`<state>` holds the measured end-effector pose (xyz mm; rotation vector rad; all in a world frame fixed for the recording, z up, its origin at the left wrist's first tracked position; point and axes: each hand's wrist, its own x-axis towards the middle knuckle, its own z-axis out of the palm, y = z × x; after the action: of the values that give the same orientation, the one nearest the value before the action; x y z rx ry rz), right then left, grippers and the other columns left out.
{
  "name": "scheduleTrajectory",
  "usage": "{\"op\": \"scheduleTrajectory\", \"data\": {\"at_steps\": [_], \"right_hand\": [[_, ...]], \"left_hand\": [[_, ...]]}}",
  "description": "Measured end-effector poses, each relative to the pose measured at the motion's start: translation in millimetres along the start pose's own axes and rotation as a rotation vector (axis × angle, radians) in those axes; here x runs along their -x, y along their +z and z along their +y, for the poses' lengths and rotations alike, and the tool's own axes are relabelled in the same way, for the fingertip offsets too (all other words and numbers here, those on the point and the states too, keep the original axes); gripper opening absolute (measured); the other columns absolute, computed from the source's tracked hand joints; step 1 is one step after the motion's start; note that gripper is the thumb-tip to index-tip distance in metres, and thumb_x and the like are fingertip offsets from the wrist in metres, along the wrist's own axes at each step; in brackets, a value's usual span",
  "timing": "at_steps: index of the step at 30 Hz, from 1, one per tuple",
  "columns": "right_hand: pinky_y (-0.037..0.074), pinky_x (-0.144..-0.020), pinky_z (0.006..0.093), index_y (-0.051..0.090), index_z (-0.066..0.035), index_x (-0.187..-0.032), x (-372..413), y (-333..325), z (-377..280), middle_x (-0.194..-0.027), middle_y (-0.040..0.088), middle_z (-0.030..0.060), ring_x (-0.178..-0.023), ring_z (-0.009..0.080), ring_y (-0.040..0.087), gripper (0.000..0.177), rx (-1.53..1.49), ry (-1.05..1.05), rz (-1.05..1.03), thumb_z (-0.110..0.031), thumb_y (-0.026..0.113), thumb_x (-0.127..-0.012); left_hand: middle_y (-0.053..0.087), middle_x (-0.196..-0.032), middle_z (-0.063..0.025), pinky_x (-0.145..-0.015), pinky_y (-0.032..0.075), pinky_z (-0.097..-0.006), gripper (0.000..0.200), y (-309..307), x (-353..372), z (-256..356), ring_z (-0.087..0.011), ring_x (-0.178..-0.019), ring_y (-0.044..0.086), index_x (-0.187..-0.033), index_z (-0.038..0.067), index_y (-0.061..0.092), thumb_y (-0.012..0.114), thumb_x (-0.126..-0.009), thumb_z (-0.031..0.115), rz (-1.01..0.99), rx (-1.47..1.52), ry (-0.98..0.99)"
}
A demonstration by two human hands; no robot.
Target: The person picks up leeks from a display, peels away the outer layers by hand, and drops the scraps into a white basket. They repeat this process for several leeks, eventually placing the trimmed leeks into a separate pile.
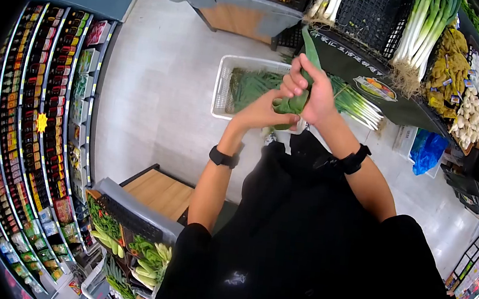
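Both of my hands are closed around broad green leek leaves (294,104) in front of my chest. My right hand (317,93) grips them from the right, and a long leaf tip sticks up above its fingers. From the left, my left hand (261,111) wraps the lower part, where the leaves look folded or rolled. Beneath my hands, a white plastic basket (220,86) stands on the floor with green leaves (252,86) in it. A bundle of long green onions (358,106) with white stems lies just right of the basket.
Leeks (423,37) with roots fill part of a black crate (370,14) on the stand ahead. Garlic (469,118) lies to the right, near a blue plastic bag (428,152). Bottle shelves (40,99) line the left, and a vegetable stand (133,220) is at lower left.
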<state>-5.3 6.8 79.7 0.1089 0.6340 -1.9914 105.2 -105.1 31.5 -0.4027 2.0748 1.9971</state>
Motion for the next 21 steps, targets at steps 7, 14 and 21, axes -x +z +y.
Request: {"op": "scheduleTrajectory", "data": {"at_steps": [7,14,21], "right_hand": [[0.024,-0.046,0.0226,0.045,-0.013,-0.079,-13,2,-33,-0.055,0.025,-0.0074,-0.047,0.0060,0.024,0.032,-0.057,-0.023,-0.009,-0.036,0.050,-0.100],[0.013,-0.041,0.0263,0.027,-0.018,-0.064,-16,11,-13,-0.052,0.014,-0.0075,-0.042,0.0067,0.012,0.051,0.232,-0.087,0.178,-0.049,0.041,-0.102],[0.010,-0.041,0.0272,0.025,-0.018,-0.063,-53,28,13,-0.053,0.012,-0.0069,-0.043,0.0080,0.010,0.053,0.273,-0.120,0.234,-0.052,0.038,-0.101]], "left_hand": [[0.068,-0.090,-0.0044,-0.074,0.051,-0.0268,0.025,-2,21,3,-0.0107,-0.076,0.064,-0.103,0.001,0.065,0.071,-0.081,0.011,-0.220,0.071,0.106],[0.059,-0.063,-0.0063,-0.055,0.046,-0.0310,0.024,18,50,14,-0.0138,-0.056,0.057,-0.085,-0.001,0.059,0.063,-0.091,0.022,0.106,-0.064,0.058],[0.057,-0.058,-0.0127,-0.052,0.043,-0.0352,0.021,7,58,10,-0.0258,-0.050,0.054,-0.089,0.000,0.062,0.058,-0.094,0.020,0.311,-0.132,0.090]]}}
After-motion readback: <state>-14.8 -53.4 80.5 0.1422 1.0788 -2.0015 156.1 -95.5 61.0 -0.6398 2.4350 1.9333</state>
